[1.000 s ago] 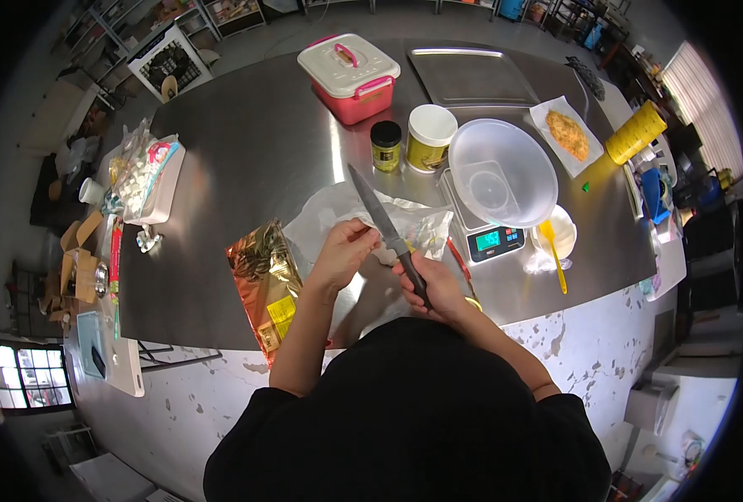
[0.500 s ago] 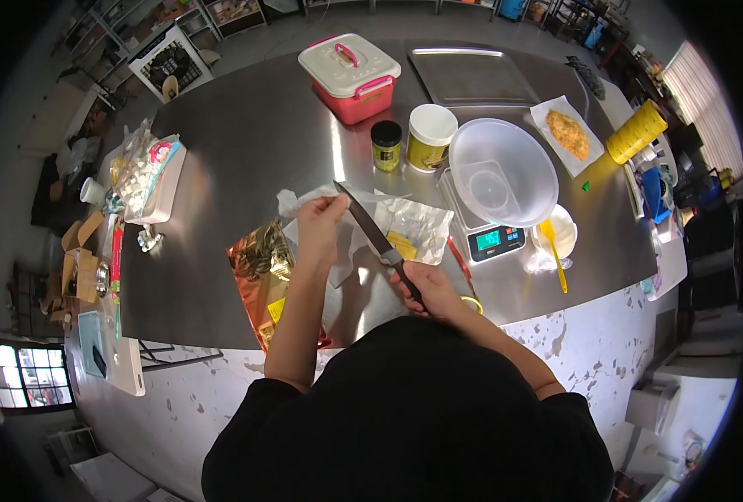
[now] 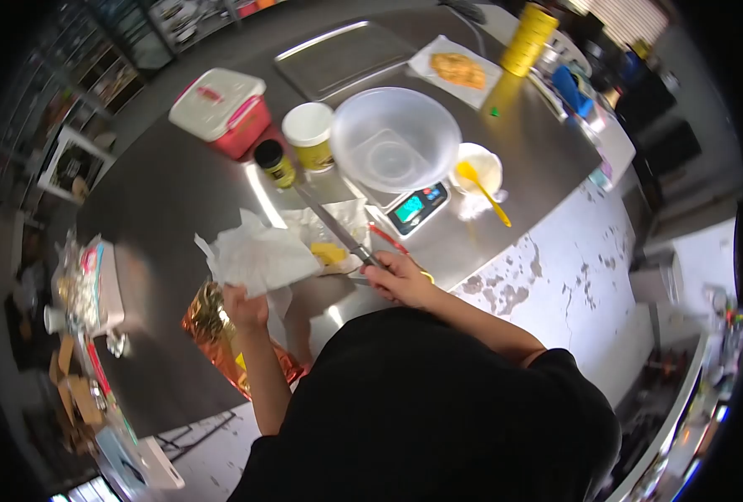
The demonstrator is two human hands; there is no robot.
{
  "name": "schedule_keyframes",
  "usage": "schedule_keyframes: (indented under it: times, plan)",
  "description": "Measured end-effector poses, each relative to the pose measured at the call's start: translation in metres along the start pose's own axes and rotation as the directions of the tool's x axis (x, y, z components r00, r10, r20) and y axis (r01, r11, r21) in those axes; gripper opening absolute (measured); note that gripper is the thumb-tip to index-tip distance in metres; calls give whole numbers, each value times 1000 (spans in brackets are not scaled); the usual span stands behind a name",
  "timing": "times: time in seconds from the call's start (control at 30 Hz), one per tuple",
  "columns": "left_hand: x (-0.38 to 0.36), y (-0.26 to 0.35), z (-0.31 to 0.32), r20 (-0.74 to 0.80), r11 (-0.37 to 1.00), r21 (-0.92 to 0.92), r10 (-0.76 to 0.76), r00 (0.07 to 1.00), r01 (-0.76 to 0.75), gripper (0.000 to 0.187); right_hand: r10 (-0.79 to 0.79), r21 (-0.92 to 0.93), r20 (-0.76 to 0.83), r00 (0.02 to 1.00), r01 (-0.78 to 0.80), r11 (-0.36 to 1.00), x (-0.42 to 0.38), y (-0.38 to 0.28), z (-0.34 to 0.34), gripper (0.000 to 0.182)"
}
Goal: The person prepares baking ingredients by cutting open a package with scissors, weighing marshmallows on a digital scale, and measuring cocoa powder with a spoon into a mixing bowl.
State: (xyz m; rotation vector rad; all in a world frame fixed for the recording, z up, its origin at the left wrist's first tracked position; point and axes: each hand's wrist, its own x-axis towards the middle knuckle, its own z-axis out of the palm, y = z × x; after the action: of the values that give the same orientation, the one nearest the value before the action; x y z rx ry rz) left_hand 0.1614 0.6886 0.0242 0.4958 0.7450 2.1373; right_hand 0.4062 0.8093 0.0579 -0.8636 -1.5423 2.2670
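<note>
At the near edge of the steel table [image 3: 162, 251], from where I stand, the left hand [image 3: 246, 308] pinches the lower edge of a white paper sheet [image 3: 258, 255]. Half a second ago that paper was bunched by the blade; now it's fanned out leftward. The right hand [image 3: 398, 279] is wrapped round the handle of a knife [image 3: 331, 221], tip toward the jar [image 3: 274, 164]. The yellow block [image 3: 329, 253] sits on the opened wrapper [image 3: 350, 216], beside the blade; can't tell if they touch. Net effect, I'd judge: block exposed, paper mostly aside. Foil bag [image 3: 214, 339] just beside the left hand.
</note>
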Motion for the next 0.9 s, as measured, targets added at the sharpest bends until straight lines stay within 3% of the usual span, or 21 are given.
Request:
schedule_keyframes:
  times: [0.1, 0.17, 0.23, 0.3, 0.33, 0.37, 0.43, 0.5, 0.57, 0.6, 0.7, 0.73, 0.83, 0.9]
  plan:
    - [-18, -23, 12, -69, 995, -76, -72, 995, 66, 65, -98, -106, -37, 994, 94, 990, -2, 9, -1, 22]
    - [-30, -33, 18, 49, 962, -134, -231, 972, 236, 66, 24, -46, -23, 999, -25, 999, -7, -1, 4, 26]
    - [-32, -38, 22, 46, 962, -99, -249, 967, 253, 59, 10, 7, 23, 1000, -11, 1000, -5, 8, 1, 30]
    - [-29, -45, 12, 141, 857, 371, -431, 891, 356, 53, -112, -72, -56, 992, 108, 992, -7, 13, -1, 28]
    - [-27, -40, 33, 176, 830, 478, -413, 893, 290, 30, -172, -38, -98, 980, 169, 985, -8, 12, 2, 28]
    - [-25, -39, 31, 175, 827, 480, -416, 892, 291, 30, -172, -34, -99, 980, 169, 985, -9, 11, 3, 28]
    - [-21, -34, 29, 196, 432, 896, -597, 778, 106, 11, -264, 46, -143, 954, 273, 961, -13, 6, 5, 28]
    - [-29, -36, 46, 230, 409, 912, -547, 805, 17, 5, -257, 52, -166, 952, 269, 962, -17, 7, 10, 34]
    - [-33, -31, 77, 212, 229, 969, -590, 779, -90, 5, -190, 30, -101, 977, 194, 981, -18, 19, 10, 43]
    - [-34, -37, 80, 263, 233, 961, -604, 752, -149, 11, -166, 14, -78, 983, 168, 986, -22, 16, 13, 26]
    - [-46, -43, 113, 383, 292, 920, -521, 763, -262, 22, -186, -68, -34, 982, 184, 981, -27, 20, 13, 27]
    - [-48, -48, 113, 323, 206, 946, -579, 749, -249, 30, -301, -165, -77, 950, 286, 944, -26, 25, 12, 29]
    - [-52, -53, 113, 368, 223, 930, -560, 742, -293, 31, -376, -269, -153, 914, 327, 906, -31, 27, 10, 29]
    - [-54, -53, 119, 400, 239, 916, -554, 730, -321, 34, -329, -330, -220, 918, 248, 911, -38, 31, 5, 27]
